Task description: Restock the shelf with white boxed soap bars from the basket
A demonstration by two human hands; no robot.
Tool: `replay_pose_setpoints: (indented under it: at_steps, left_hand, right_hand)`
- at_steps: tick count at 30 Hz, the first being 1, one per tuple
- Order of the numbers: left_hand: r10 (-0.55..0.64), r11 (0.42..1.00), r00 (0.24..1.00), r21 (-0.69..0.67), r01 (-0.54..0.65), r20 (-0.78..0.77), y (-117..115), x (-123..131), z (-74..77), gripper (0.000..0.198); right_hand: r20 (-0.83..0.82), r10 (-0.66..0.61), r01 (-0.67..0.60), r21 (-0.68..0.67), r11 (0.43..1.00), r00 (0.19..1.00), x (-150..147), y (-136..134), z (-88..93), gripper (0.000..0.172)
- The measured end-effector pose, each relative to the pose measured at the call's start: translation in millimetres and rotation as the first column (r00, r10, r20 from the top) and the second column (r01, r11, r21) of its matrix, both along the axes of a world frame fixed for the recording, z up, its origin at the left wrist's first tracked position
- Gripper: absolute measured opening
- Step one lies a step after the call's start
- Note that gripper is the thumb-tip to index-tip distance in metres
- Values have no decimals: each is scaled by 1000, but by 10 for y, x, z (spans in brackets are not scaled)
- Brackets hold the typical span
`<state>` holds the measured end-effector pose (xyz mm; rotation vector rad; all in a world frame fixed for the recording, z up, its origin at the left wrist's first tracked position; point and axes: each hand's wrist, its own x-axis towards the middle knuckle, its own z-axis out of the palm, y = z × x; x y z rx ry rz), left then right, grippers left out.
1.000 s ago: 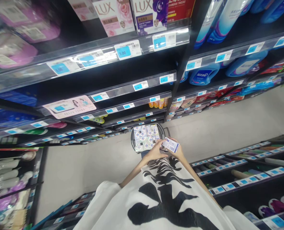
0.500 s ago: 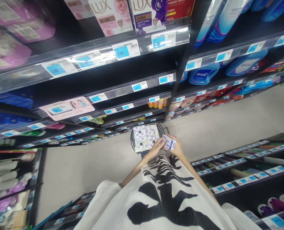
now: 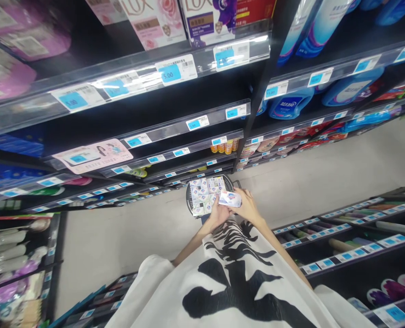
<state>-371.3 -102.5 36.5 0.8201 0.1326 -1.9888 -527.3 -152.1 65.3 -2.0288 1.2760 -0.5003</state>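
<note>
Between my two hands is a small white soap box (image 3: pixel 230 199) with a blue and red logo on its face. My left hand (image 3: pixel 217 215) grips its left end from below. Fingers of my right hand (image 3: pixel 247 205) close around its right side. Just beyond the hands, a round dark basket (image 3: pixel 189 200) carries several similar white soap boxes (image 3: pixel 202 190) packed side by side. The held box hides part of that stack's right side.
Dark shelves with price tags (image 3: pixel 176 69) rise in front, with boxed LUX soap (image 3: pixel 156 20) up high and blue detergent bottles (image 3: pixel 291 104) to the right. Low shelving (image 3: pixel 346 255) stands at the right, and a rack of packaged goods (image 3: pixel 18 264) at the left. Grey floor (image 3: pixel 120 241) lies between.
The soap box has been turned in my hands, so a broad logo face shows instead of the printed side. My left hand has shifted beneath its left end.
</note>
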Motion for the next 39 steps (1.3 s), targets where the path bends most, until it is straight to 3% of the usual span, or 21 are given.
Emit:
replay_pose_setpoints:
  at_steps: [6,14,23,27,33,36,39]
  left_hand:
    - [95,995,992,48,-92,-79,-20,22,64,68]
    - [137,981,981,157,-115,-139,-65,17,80,64]
    - [158,975,982,173,-139,-104,-120,56,93,62]
    - [193,979,978,87,-187,-76,-122,56,27,57]
    - [309,947,942,49,-318,133,-50,118,-137,45]
    - [335,926,924,120,-359,184,-100,203,-218,51]
    - [333,904,929,224,-363,162,-175,386,-144,56]
  right_hand:
    - [48,-27,26,22,999,998,61,-10,76,74]
    - [35,-41,39,54,998,999,39,-18,86,73]
    - [43,-48,46,52,998,998,98,-68,72,71]
    - [41,-60,56,80,995,997,112,-89,26,71]
    - [72,-114,105,113,988,991,190,-59,-168,61]
    - [191,-70,55,80,995,979,249,-160,-388,54]
    - [280,-33,17,60,998,959,377,-328,-453,41]
